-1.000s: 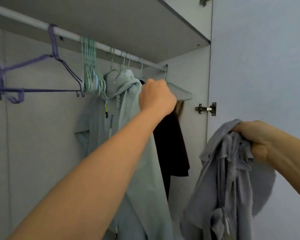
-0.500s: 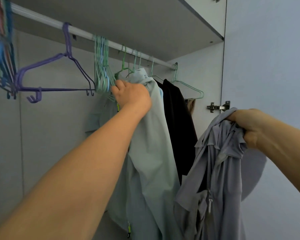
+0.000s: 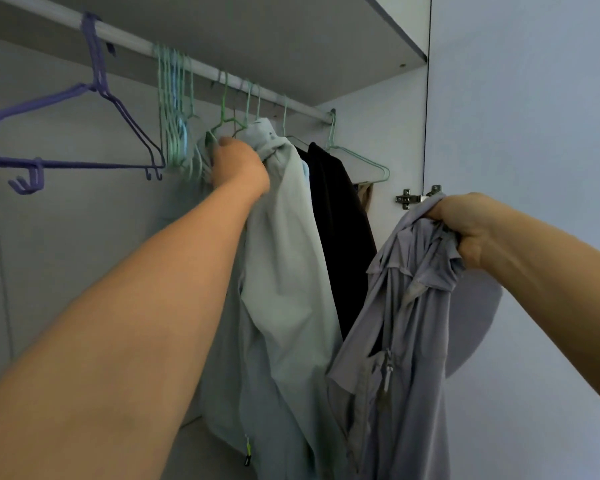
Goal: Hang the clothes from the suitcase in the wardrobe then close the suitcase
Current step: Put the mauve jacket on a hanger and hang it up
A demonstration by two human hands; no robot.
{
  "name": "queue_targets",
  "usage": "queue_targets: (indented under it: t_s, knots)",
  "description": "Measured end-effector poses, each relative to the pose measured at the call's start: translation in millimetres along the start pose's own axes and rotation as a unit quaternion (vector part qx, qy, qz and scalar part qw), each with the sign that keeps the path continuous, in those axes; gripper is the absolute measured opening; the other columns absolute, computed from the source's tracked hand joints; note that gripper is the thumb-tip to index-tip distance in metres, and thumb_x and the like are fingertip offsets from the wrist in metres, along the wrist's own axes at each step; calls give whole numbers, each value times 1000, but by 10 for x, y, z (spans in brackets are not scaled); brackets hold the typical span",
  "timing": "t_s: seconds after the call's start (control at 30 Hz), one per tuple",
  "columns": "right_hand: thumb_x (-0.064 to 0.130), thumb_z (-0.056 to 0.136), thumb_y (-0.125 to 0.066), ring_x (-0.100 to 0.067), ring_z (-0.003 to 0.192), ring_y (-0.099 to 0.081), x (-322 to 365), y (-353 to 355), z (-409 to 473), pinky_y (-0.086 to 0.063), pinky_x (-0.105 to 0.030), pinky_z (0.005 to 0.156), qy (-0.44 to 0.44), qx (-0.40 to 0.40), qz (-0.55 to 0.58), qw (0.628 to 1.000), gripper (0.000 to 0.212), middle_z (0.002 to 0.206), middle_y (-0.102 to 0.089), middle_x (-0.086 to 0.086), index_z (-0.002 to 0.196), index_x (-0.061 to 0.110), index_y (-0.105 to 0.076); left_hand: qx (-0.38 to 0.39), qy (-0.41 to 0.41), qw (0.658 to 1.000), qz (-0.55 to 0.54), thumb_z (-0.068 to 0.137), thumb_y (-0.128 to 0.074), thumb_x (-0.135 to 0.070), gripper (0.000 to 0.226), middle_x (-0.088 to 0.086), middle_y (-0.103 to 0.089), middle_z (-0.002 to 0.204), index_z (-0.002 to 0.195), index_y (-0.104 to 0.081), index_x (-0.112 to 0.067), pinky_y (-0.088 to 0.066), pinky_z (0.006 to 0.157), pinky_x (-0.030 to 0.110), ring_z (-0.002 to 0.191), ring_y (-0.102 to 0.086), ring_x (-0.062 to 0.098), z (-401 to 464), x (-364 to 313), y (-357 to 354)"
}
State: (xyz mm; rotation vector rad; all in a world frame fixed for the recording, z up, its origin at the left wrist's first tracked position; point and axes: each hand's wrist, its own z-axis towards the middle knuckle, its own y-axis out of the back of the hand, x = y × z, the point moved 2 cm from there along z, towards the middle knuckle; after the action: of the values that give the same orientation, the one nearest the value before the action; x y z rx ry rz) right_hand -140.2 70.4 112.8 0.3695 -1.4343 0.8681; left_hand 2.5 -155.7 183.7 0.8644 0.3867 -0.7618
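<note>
My left hand (image 3: 238, 164) reaches up into the wardrobe and grips a green wire hanger (image 3: 224, 124) that hangs on the white rail (image 3: 201, 69), just left of a pale green jacket (image 3: 291, 244). My right hand (image 3: 465, 225) holds a bunched grey shirt (image 3: 402, 327) by its top, out in front of the wardrobe door. A black garment (image 3: 340, 216) hangs to the right of the pale jacket. The suitcase is out of view.
A bunch of mint hangers (image 3: 174, 109) and some purple hangers (image 3: 84, 109) hang on the rail to the left. An empty green hanger (image 3: 357, 157) hangs at the rail's right end. The open door (image 3: 534, 98) and its hinge (image 3: 409, 198) stand to the right. A shelf (image 3: 291, 36) runs above.
My left hand has moved left along the rail, from the jacket's right shoulder to the green hanger left of it. The view has shifted a little to the left.
</note>
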Motion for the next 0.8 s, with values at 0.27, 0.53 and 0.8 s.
queue_targets:
  t_s: [0.27,0.53,0.8]
  knots:
    - [-1,101,-27,-4,23,-43,-60,27,151,-43,-14,36,43,-71,13,996,34,70,-35,-11,72,9,-42,109,95,872,-468,95,-48,-5,28,-5,-60,45,67,-48,-11,-35,36,12,32,-45,3,131,-117,-5]
    - [-5,93,-46,-24,56,-53,-50,198,54,-47,-29,33,4,-94,-142,985,24,70,-54,-12,70,1,-50,111,100,817,-557,99,-33,-5,27,-4,-61,44,108,-58,-2,-39,36,13,21,-38,2,234,-249,32]
    - [-7,94,-41,-22,54,-51,-74,282,94,-49,-35,52,-6,-103,-143,984,30,67,-51,-11,66,1,-49,204,30,807,-553,98,-41,-4,14,8,-65,86,109,-50,-4,-38,33,12,31,-54,3,-628,-503,-76]
